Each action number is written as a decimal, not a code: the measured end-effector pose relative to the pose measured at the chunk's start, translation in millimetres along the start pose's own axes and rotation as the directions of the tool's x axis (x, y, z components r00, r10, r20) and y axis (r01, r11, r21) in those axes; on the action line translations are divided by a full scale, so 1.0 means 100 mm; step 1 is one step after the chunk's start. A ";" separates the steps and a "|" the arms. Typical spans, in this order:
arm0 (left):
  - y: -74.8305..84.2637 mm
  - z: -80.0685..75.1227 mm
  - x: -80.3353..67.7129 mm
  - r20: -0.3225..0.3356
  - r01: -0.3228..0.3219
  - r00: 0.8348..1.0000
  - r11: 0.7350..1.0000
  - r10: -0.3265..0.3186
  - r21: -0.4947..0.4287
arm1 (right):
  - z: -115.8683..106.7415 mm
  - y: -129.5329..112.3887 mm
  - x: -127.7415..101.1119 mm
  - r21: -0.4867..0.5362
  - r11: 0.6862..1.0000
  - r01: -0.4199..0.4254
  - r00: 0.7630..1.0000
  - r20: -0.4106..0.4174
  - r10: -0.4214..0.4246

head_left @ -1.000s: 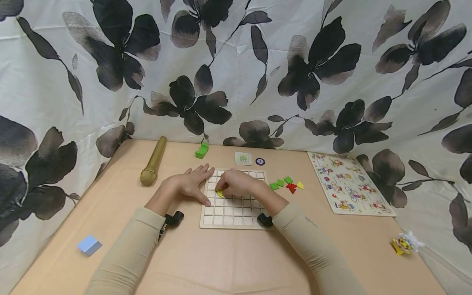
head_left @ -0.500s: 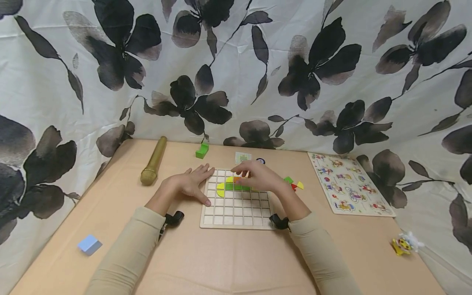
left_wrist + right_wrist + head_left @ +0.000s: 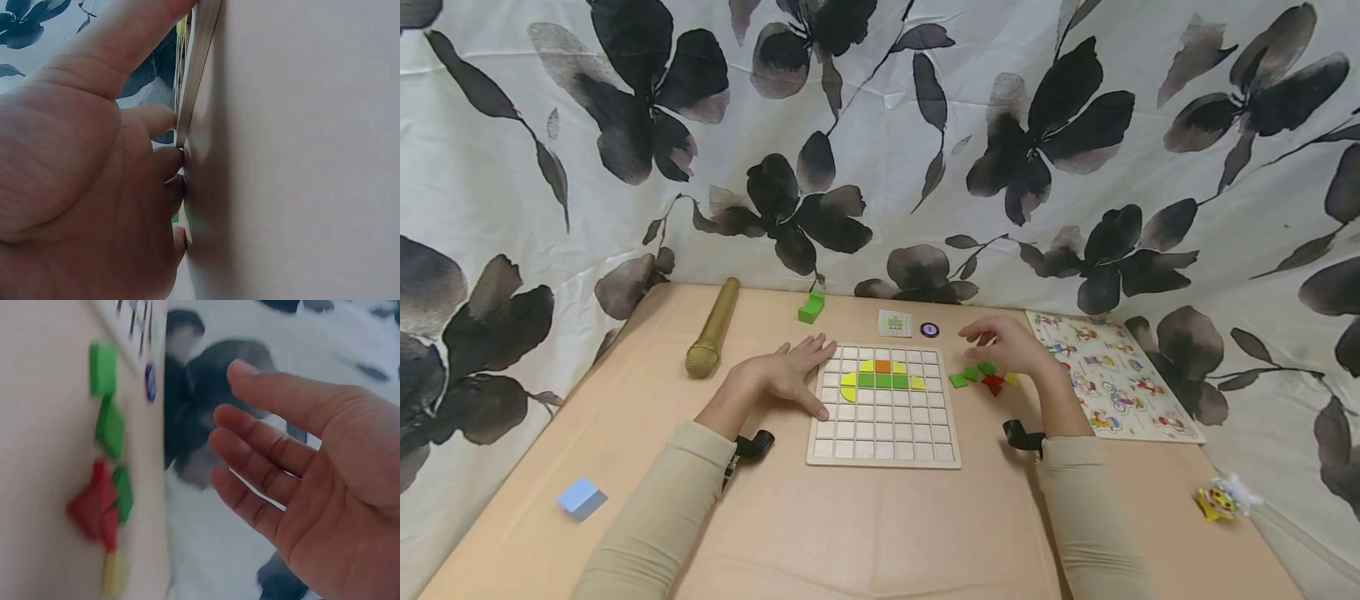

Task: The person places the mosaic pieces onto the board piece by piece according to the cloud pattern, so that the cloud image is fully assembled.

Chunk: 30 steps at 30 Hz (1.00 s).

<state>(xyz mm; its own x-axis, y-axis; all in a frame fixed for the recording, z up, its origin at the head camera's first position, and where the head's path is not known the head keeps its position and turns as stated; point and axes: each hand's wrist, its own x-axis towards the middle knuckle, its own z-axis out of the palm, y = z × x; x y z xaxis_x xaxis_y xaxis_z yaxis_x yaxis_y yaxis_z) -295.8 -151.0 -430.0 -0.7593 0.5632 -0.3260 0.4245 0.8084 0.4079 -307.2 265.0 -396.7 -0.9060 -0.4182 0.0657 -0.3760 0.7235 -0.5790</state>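
The left hand (image 3: 786, 375) was laid flat, fingers straight, against the grid board's (image 3: 883, 450) left edge. The right hand (image 3: 1011, 346) was held spread and empty over the loose tiles (image 3: 981, 375), right of the board. A careless sweep could scatter them; 6 placed tiles (image 3: 882, 379) could be jolted.

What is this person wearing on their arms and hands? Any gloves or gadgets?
Both arms are covered by long, snug beige sleeves that end at the wrists. The left hand and right hand are bare: no gloves, rings or watch show. A small black device sits at the left wrist, and another black device at the right wrist.
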 end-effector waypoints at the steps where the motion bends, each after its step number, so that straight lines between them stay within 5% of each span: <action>1: 0.00 0.00 0.00 0.002 0.000 1.000 1.000 0.000 0.002 | -0.01 0.06 -0.01 -0.004 1.000 -0.022 1.000 0.003 0.022; 12: -0.01 -0.01 0.01 0.005 -0.011 1.000 1.000 0.011 -0.002 | 0.15 0.29 0.02 -0.003 0.992 -0.125 0.981 0.151 0.124; 24: -0.02 0.00 0.02 0.009 -0.008 1.000 1.000 0.008 -0.004 | 0.19 0.23 0.04 0.014 0.992 -0.123 0.981 0.151 0.120; 30: -0.01 -0.01 0.01 0.009 -0.011 1.000 1.000 0.011 -0.005 | 0.17 0.21 0.04 0.032 0.996 -0.080 0.996 0.050 0.078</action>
<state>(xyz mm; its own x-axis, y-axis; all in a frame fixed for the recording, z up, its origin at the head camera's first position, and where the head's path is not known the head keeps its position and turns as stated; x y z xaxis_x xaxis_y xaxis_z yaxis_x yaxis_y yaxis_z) -297.3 -151.8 -429.9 -0.7503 0.5735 -0.3289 0.4302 0.8012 0.4158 -315.7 268.9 -421.7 -0.9215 -0.3878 -0.0206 -0.2964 0.7365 -0.6080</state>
